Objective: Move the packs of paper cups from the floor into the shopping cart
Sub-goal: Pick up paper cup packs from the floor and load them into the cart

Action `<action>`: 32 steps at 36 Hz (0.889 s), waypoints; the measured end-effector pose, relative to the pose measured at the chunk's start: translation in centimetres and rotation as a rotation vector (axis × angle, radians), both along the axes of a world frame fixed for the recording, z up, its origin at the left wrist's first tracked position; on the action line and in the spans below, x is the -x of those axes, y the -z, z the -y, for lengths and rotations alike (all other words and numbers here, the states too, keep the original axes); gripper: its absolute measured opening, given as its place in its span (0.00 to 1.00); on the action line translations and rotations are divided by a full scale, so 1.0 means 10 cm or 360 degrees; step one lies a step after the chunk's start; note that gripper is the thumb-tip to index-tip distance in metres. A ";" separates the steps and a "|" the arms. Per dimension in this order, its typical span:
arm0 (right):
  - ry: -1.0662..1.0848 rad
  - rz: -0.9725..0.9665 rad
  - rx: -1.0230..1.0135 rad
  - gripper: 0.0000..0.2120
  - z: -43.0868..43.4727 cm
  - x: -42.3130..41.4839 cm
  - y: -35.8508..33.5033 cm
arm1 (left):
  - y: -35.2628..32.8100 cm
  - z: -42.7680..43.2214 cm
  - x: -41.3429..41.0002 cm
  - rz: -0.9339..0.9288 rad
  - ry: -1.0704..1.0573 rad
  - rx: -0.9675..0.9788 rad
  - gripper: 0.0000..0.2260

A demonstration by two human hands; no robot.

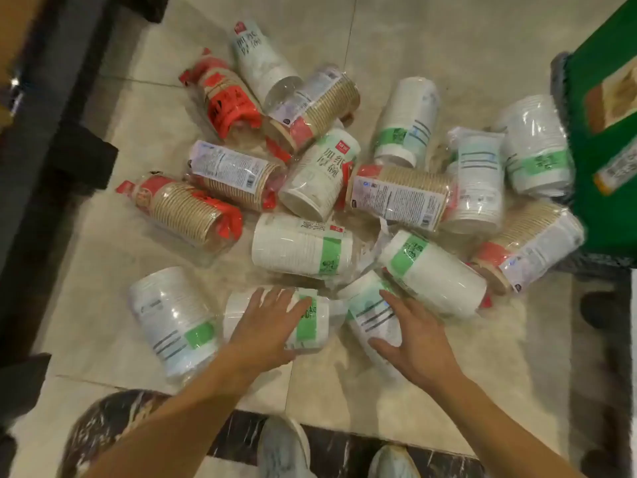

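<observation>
At six o'clock, the wide-spread left hand (267,326) and right hand (418,343) are laid on neighbouring packs (312,326), likely for lifting both.

the packs of paper cups (303,246) are all wrapped in clear, glossy plastic film that wrinkles and catches the light. the near white packs (172,315) show smooth matt paper with printed green bands. the brown packs (186,208) at the left show ribbed, dull paper rims under red printed film. the floor (448,36) is polished beige stone tile, smooth and glossy, with a dark veined marble strip (344,446) nearest. the green cart (603,229) at the right looks smooth and matt, its material unclear
</observation>
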State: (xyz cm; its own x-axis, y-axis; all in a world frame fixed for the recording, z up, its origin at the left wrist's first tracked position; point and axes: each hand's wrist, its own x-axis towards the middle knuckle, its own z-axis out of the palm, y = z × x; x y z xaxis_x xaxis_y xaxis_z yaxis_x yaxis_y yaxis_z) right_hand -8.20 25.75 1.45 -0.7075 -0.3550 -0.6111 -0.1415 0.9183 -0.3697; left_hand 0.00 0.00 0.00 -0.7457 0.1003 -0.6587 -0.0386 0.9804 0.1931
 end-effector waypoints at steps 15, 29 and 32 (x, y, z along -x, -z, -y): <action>-0.0130 -0.0271 -0.0123 0.48 0.06 -0.11 0.91 | 0.80 -0.06 -0.26 -0.0291 -0.0352 0.0171 0.55; 0.0169 -0.0130 0.0278 0.49 0.35 0.08 -2.06 | -2.07 0.17 -0.35 -0.0354 -0.1873 -0.0718 0.53; 0.0183 -0.0165 0.0426 0.49 0.56 0.18 -2.98 | -3.07 0.32 -0.35 -0.0495 -0.2007 -0.0859 0.50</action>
State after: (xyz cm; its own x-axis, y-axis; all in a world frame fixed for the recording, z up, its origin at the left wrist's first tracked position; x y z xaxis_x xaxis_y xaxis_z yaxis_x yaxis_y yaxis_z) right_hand -10.05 20.12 31.26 -0.8061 -0.4079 -0.4288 -0.0923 0.8023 -0.5897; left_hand 3.48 -3.19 30.66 -0.6288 -0.5515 -0.5481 -0.7110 0.1225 0.6924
